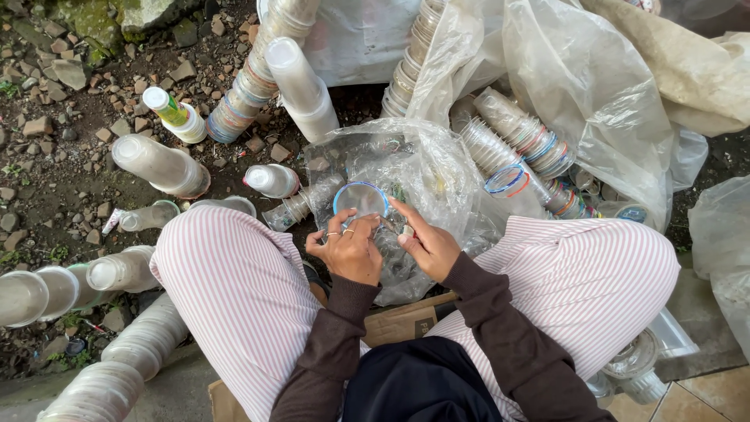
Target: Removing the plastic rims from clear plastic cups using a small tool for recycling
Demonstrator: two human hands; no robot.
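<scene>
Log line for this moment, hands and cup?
left hand: on clear cup | right hand: at cup rim | cup: over plastic bag, between knees

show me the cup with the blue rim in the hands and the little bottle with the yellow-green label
Blue-rimmed cup (361, 200), head view, on its clear mouth.
Yellow-green bottle (175, 113), head view, on its label.

2 hands (348, 250), 1 clear cup (361, 199) w/ blue rim held, 1 green-label bottle (173, 112), approx. 12 cup stacks (160, 166).
</scene>
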